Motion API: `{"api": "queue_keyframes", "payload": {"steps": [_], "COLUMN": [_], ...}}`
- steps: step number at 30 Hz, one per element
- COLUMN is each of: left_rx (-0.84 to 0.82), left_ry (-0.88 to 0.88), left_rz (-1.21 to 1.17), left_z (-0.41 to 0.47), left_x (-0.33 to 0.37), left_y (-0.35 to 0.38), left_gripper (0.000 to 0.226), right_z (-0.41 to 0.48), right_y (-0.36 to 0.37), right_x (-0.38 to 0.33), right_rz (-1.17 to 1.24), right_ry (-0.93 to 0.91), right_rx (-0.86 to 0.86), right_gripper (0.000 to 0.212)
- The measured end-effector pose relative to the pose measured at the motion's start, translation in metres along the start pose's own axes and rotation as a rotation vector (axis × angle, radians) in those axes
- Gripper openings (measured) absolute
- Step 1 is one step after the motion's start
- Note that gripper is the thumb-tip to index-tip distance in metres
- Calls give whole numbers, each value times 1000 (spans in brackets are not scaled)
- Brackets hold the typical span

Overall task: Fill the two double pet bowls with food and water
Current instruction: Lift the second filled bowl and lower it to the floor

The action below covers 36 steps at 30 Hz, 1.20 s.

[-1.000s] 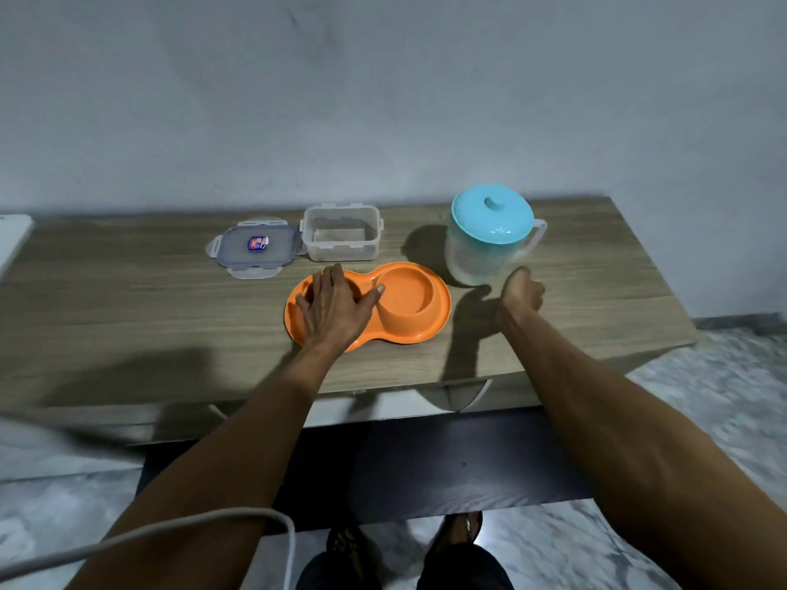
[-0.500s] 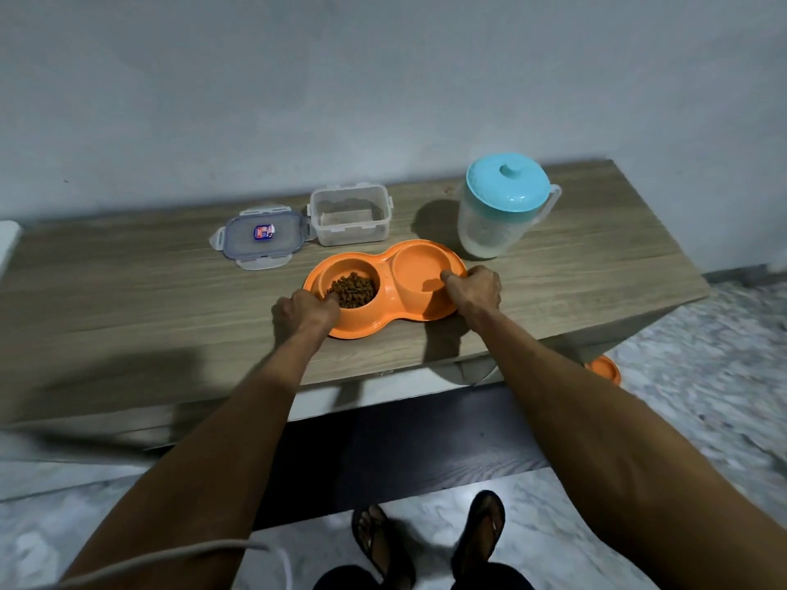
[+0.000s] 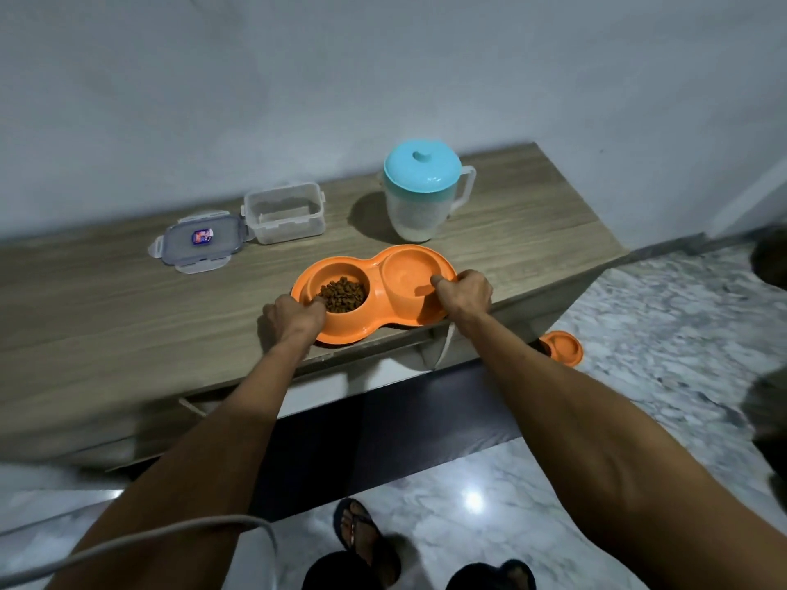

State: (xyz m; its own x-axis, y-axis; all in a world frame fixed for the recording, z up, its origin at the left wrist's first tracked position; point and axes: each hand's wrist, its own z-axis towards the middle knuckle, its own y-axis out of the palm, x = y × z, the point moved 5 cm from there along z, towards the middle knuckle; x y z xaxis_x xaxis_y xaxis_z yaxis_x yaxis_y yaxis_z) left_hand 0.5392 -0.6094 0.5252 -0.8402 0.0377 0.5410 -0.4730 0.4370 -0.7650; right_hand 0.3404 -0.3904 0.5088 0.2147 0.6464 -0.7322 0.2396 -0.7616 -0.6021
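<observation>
An orange double pet bowl [image 3: 377, 298] sits at the front edge of the wooden table [image 3: 127, 317], its near rim over the edge. Brown kibble [image 3: 343, 293] fills its left cup; the right cup looks wet or holds clear water. My left hand [image 3: 294, 319] grips the bowl's left rim and my right hand [image 3: 464, 291] grips its right rim. A second orange pet bowl [image 3: 564, 347] lies on the floor, partly hidden by my right arm. Behind stands a clear pitcher [image 3: 426, 193] with a turquoise lid.
A clear plastic food container [image 3: 283, 212] stands open at the back, its grey lid [image 3: 198, 242] lying beside it on the left. The floor is marbled tile. My feet in sandals [image 3: 366, 538] are below. A grey cable [image 3: 140, 542] crosses my left arm.
My left hand lifted off the bowl's left cup, uncovering the kibble, and took the left rim. My right hand came onto the right rim. The bowl has slid toward the table's front edge.
</observation>
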Motion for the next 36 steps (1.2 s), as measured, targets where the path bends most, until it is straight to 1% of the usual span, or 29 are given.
{"api": "queue_keyframes", "payload": {"steps": [3,5,11,13,18,23,27,30,34,36], "left_rx": [-41,-51,-37,-57,-128,-203,-240,-263,-297,-310], "left_ry": [-2,13,99,142,231,311,380,412,417,412], "left_rz": [-78,-117,-97,-109,-125,-127,-123,-132,-167,-170], "left_z": [-34,-61,-151,-181,-249,-302,-335,-351,-361,-360], "left_x": [20,35,89,112,176,246,305,347,400,430], "left_y": [23,41,97,121,178,231,278,318,374,405], "left_gripper": [48,46,47,46,46,46,44,44,42,42], "right_z": [8,14,37,47,75,107,138,171,227,261], "right_y": [-38,-70,-183,-224,-323,-407,-468,-508,-550,-569], "right_x": [21,37,89,107,149,188,210,224,239,245], "right_rz": [40,58,95,96,116,170,197,208,225,237], "right_ry": [-7,-3,-9,-2,12,63,81,99,118,132], "right_rx": [5,10,64,91,182,264,337,383,417,433], "right_gripper": [53,57,57,55,42,49,42,41,43,40]}}
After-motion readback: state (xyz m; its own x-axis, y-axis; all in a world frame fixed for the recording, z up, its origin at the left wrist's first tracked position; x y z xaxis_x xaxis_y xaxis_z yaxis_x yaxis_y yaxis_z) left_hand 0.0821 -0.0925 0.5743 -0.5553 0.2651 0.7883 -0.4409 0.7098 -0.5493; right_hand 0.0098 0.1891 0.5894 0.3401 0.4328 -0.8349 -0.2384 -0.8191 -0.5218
